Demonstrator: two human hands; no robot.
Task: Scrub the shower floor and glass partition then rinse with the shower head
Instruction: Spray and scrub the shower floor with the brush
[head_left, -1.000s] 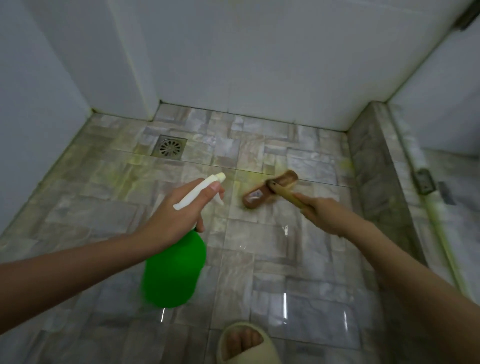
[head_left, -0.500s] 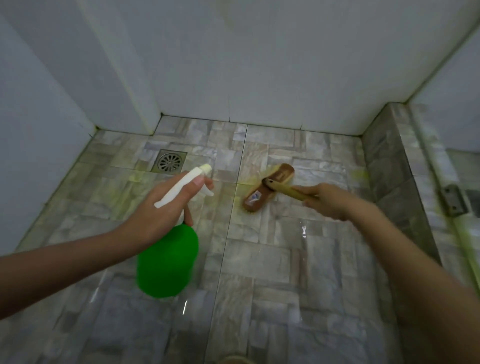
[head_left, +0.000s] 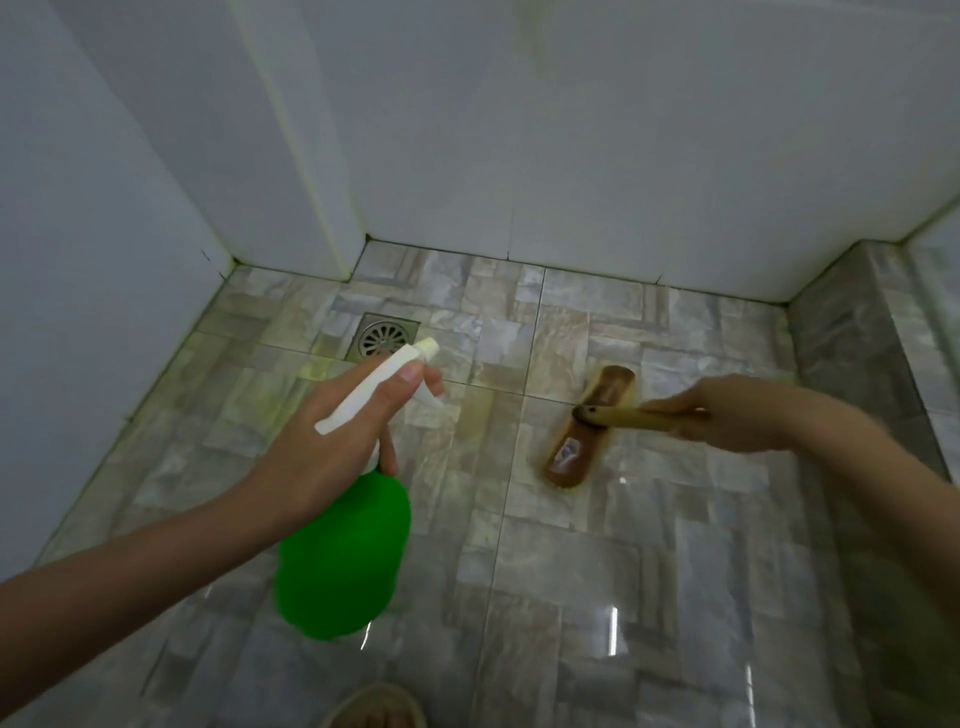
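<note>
Spray bottle (head_left: 343, 561) in one hand, scrub brush (head_left: 587, 431) in the other, over the shower floor (head_left: 597, 597).
The left hand (head_left: 332, 441) grips the green spray bottle by its white trigger head, nozzle toward the drain (head_left: 387, 336). The right hand (head_left: 727, 415) curls round the scrub brush's wooden handle, with the brown head flat on the wet tiles near the stone curb (head_left: 852, 353). A slipper (head_left: 374, 709) toe shows at the bottom edge.

No words or numbers can be read. A small pale label (head_left: 569, 451) with blue marks sits on the wooden scrub brush head (head_left: 609, 387), right of the frame's centre, too blurred to make out.
</note>
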